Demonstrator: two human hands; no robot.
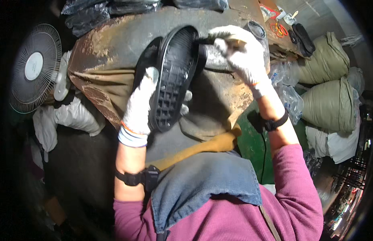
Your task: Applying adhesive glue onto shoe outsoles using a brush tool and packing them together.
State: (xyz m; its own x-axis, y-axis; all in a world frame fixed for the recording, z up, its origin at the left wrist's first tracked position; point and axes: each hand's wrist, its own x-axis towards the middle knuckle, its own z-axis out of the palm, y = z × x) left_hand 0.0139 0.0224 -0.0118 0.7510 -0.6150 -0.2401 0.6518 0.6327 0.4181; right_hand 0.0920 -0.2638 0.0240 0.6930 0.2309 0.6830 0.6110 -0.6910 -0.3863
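My left hand (141, 102), in a white knit glove, grips a black shoe sole (172, 76) and tilts it up over the table. Its hollow inner side faces me, with a grid of square pockets at the near half. Another black piece (147, 59), perhaps a second sole, shows partly behind it. My gloved right hand (240, 50) is closed around a slim brush-like tool (205, 41), whose dark tip reaches the sole's far right edge. Most of the tool's handle is hidden by the fingers. Just beyond this hand stands a small round pot (256, 29).
A worn, cloth-draped work table (114, 44) lies before me, with black plastic-wrapped bundles (90, 16) at its far edge. On a side bench are orange-handled scissors (279, 30) and black soles (303, 39). A fan (35, 66) stands left; full green sacks (329, 104) stand right.
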